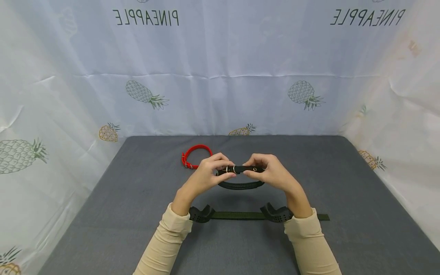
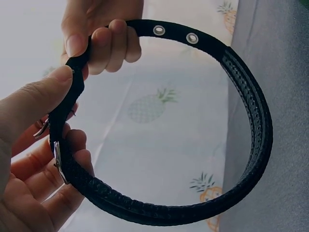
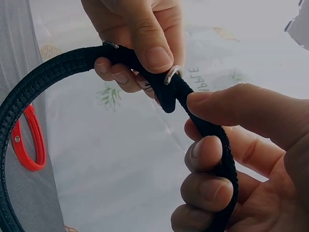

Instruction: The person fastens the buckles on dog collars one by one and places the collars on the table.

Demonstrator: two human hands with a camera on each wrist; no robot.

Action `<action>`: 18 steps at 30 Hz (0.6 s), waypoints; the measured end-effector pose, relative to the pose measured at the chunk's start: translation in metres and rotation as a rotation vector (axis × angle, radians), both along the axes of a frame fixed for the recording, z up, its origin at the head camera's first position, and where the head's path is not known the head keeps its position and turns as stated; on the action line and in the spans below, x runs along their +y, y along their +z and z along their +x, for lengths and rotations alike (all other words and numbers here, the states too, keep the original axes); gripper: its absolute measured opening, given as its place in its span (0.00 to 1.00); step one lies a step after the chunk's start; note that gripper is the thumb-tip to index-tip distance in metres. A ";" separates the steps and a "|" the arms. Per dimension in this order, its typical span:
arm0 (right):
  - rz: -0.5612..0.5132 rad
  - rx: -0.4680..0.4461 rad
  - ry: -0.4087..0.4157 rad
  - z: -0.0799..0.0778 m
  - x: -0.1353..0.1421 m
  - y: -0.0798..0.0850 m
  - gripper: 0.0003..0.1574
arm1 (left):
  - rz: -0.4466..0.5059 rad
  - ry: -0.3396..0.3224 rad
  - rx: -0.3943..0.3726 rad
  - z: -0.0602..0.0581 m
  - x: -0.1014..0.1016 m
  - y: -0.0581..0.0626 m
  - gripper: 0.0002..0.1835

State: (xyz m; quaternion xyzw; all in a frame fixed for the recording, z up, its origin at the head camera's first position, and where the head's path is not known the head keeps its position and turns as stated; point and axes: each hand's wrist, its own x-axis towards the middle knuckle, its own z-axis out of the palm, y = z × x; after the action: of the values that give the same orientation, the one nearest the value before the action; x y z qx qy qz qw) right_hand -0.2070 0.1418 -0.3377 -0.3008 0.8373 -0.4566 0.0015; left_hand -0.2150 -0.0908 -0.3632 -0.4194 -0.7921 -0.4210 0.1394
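Observation:
Both hands hold a black dog collar [image 1: 240,186] up in front, its loop hanging below the fingers. My left hand [image 1: 210,170] pinches the collar near its metal buckle [image 2: 59,162], thumb on top and fingers beneath. With thumb and curled fingers my right hand [image 1: 271,172] grips the strap end that has metal eyelets [image 2: 159,30]. In the right wrist view the strap passes at a silver metal ring [image 3: 173,75] between the two hands, and a short black tip [image 3: 167,104] sticks out beside it. Fingers hide part of the buckle end.
A red collar [image 1: 200,146] lies looped on the grey table [image 1: 137,214], behind the left hand. A dark green webbing strap [image 1: 237,215] lies across the table below the hands, with black plastic pieces by each wrist. A white pineapple-print curtain [image 1: 220,53] surrounds the table.

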 end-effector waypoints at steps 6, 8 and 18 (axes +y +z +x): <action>0.017 0.006 0.007 0.000 -0.002 0.001 0.05 | -0.005 -0.005 0.011 0.000 0.001 0.000 0.11; 0.023 0.012 0.009 0.000 -0.003 0.002 0.05 | -0.006 -0.001 0.016 0.001 0.001 0.001 0.11; 0.032 0.041 0.041 0.000 -0.006 -0.002 0.09 | -0.033 -0.008 0.013 0.004 0.005 0.001 0.12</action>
State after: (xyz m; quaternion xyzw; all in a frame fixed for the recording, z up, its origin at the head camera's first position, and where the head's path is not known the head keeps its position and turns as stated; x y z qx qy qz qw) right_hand -0.2070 0.1358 -0.3400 -0.3272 0.8380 -0.4367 -0.0014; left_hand -0.2114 -0.0853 -0.3625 -0.4277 -0.7962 -0.4058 0.1361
